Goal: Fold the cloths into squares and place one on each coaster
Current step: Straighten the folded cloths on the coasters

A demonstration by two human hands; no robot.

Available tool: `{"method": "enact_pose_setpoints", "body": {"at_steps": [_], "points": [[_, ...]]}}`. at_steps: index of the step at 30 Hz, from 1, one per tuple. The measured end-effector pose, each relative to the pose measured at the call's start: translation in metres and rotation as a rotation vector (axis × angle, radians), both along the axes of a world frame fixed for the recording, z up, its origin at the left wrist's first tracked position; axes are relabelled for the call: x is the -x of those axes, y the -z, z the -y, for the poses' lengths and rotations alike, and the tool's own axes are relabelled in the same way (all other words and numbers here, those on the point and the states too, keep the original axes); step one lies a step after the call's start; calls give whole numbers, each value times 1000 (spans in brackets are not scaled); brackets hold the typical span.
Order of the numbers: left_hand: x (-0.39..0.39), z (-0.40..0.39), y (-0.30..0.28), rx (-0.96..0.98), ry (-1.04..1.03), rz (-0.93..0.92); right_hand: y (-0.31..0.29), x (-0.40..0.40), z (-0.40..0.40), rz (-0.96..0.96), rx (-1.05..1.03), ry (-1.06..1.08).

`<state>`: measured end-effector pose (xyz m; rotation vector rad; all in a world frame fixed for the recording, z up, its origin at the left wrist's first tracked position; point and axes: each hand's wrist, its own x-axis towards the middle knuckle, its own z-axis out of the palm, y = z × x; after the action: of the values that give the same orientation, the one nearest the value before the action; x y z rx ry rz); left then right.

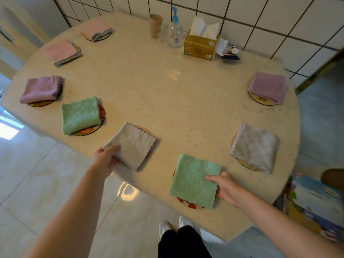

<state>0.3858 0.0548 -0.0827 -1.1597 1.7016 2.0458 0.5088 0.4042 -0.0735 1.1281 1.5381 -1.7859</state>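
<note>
Several folded cloths lie on round coasters around the beige table. My left hand pinches the near corner of a folded grey cloth that covers its coaster at the table's front edge. My right hand grips the right edge of a folded green cloth, which lies over a red coaster. Another green cloth, two purple cloths, two pink cloths and a second grey cloth each sit folded on a coaster.
At the table's back stand a paper cup, a clear pump bottle, a gold tissue box and a small tray of odds and ends. A tiled wall runs behind. A picture-covered box sits on the floor to the right.
</note>
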Motion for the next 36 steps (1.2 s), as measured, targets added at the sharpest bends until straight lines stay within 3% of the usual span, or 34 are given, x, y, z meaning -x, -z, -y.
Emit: {"method": "enact_pose_setpoints", "body": {"at_steps": [8, 12, 16, 19, 23, 25, 27, 32, 36], "points": [[-17, -14, 7, 238, -140, 36, -4, -6, -10, -24, -192, -195], [-19, -12, 11, 159, -227, 23, -5, -8, -14, 6, -173, -211], [-19, -11, 9, 172, -198, 19, -5, -10, -16, 27, -158, -232], [-18, -6, 4, 286, -110, 14, -7, -8, -19, 64, -219, -314], [-18, 4, -1, 486, 73, 44, -12, 5, -30, 66, -614, -666], [-16, 12, -5, 462, 75, 62, -17, 18, -36, 7, -957, -836], [-14, 21, -7, 413, 65, 80, -27, 34, -37, -91, -1114, -853], [0, 49, -13, 389, 54, 48, -38, 82, 11, -305, -887, -759], [21, 85, -13, 349, -3, -4, -39, 125, 78, -370, -726, -723]]}}
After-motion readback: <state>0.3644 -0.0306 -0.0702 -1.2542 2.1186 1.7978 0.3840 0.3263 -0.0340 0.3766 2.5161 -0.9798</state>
